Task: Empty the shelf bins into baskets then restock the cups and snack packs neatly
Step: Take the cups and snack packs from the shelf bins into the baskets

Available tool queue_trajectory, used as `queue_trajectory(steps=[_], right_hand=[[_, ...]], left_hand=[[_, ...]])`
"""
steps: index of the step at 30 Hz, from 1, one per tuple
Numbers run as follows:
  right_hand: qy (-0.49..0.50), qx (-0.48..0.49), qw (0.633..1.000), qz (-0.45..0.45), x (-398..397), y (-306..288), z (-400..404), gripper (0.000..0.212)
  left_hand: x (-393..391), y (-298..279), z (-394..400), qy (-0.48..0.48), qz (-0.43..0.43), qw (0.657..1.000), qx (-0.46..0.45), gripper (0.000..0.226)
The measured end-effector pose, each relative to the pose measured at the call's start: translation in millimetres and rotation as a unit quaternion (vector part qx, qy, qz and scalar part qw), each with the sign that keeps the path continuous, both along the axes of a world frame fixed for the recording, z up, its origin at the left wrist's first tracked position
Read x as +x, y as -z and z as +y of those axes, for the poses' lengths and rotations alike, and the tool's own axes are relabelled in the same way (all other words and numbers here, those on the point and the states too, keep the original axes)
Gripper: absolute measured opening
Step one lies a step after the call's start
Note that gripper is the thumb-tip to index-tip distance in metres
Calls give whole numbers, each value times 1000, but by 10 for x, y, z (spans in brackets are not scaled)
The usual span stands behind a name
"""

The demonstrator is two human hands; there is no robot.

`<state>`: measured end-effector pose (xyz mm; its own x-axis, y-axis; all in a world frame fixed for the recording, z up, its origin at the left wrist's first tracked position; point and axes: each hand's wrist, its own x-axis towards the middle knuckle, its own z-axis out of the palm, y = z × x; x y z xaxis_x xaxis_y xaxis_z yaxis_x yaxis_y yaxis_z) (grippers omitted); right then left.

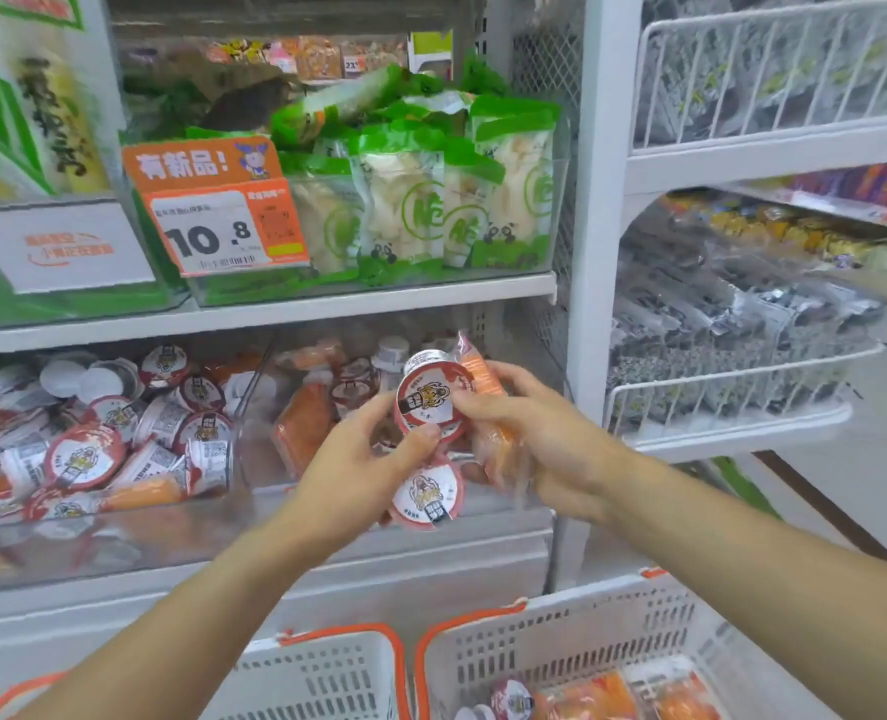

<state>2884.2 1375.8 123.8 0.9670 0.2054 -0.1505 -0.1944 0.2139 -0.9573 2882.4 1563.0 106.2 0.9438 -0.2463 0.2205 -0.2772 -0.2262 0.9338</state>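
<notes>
At the left of the frame a clear shelf bin [119, 543] holds a jumble of red-lidded cups [84, 456] and orange snack packs [140, 492] lying every way. Above it, upper middle, another clear bin is stuffed with green packs [405, 210] behind an orange price tag [223, 220]. In the centre the left hand [358, 459] curls its fingers round two cups — one cup [429, 402] held up with its lid facing out, a second cup [428, 493] lower, by the palm. Just right, the right hand [535, 428] pinches the upper cup's rim and clasps an orange pack [485, 379] in its curled fingers. Along the bottom sit two white baskets — the left basket [327, 667] beside the right basket [587, 641], which holds a cup and orange packs.
</notes>
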Motion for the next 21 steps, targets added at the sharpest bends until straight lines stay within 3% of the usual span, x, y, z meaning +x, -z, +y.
queue_trajectory(steps=[2,5,7,10,13,15,17,19,21], right_hand=[[-31,-48,998,21,-298,108,-290,53],[-93,-132,978,130,-611,454,-754,49],[-176,-231,931,221,-723,736,-969,43],[-287,-367,831,303,-823,1162,-1138,61],[-323,-435,780,313,-843,1345,-1183,44],[-290,-477,788,262,-815,1288,-1158,49],[-199,-493,838,125,-705,1150,-1072,51],[-96,-447,888,-57,-575,916,-924,29],[-48,-398,896,-190,-397,612,-751,15]], left_hand=[[-187,194,-129,40,56,997,18,43],[-424,677,-399,110,169,978,59,54],[-570,1076,-582,149,246,953,93,50],[-769,1595,-788,185,294,915,206,25],[-801,1841,-904,177,338,881,281,40],[-656,1815,-915,139,235,897,347,45],[-461,1529,-877,68,120,938,320,30],[-241,1084,-794,-6,2,967,255,9],[13,645,-651,-76,-89,972,204,4]])
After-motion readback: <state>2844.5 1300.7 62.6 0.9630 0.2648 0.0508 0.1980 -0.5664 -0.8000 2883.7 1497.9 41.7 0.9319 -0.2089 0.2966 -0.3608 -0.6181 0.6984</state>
